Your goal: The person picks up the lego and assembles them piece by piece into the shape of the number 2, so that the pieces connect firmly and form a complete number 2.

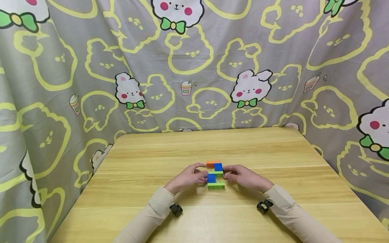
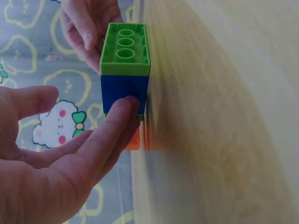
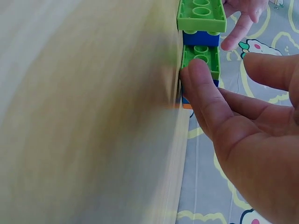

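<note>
A zigzag row of joined toy building bricks lies on the table. From far to near come an orange brick (image 1: 210,164), a blue brick (image 1: 218,167), a green brick (image 1: 218,174), another blue brick (image 1: 211,179) and a green brick (image 1: 216,185). My left hand (image 1: 192,175) is at the row's left side, its extended fingertips touching the nearer blue brick (image 2: 124,88), thumb apart. My right hand (image 1: 243,176) is at the other side, with nearly straight fingers against the row beside the middle green brick (image 3: 212,63); its thumb stands clear.
The wooden table (image 1: 146,155) stretches around the bricks on all sides. Behind and beside it hangs a patterned curtain (image 1: 200,98). A small black device (image 1: 176,209) sits at the left wrist and another black device (image 1: 264,206) at the right.
</note>
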Action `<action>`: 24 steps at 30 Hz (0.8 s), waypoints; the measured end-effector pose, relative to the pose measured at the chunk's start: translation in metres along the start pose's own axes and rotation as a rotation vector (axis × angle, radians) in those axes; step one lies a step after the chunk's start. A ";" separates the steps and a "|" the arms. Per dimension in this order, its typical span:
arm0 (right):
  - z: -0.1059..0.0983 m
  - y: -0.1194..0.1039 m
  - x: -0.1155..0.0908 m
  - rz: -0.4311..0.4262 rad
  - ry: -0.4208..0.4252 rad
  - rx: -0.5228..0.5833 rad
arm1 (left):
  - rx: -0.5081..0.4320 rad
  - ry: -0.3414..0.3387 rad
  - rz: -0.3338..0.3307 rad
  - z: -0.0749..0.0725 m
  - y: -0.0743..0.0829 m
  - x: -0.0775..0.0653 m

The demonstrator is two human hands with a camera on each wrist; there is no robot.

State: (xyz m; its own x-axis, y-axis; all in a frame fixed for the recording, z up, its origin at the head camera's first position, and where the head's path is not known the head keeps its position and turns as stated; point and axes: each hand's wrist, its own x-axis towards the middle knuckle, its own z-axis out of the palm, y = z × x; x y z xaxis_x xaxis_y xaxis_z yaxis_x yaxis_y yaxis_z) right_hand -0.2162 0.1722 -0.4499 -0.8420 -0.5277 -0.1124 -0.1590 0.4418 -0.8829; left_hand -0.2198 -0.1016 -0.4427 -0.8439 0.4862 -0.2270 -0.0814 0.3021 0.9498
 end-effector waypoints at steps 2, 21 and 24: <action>0.000 0.001 0.000 -0.002 -0.004 0.001 | -0.004 -0.002 -0.001 0.000 0.000 0.000; -0.004 0.001 0.000 0.044 -0.028 0.013 | 0.018 -0.011 0.003 -0.003 0.002 -0.001; -0.005 0.000 0.000 0.049 -0.025 0.015 | 0.037 0.001 0.007 -0.005 0.004 -0.001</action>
State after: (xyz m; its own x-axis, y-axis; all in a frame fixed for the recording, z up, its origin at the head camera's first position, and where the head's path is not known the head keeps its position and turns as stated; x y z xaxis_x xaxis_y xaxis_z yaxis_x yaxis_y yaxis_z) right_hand -0.2186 0.1764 -0.4475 -0.8353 -0.5237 -0.1672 -0.1099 0.4570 -0.8826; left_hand -0.2223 -0.1051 -0.4371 -0.8446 0.4881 -0.2201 -0.0557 0.3287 0.9428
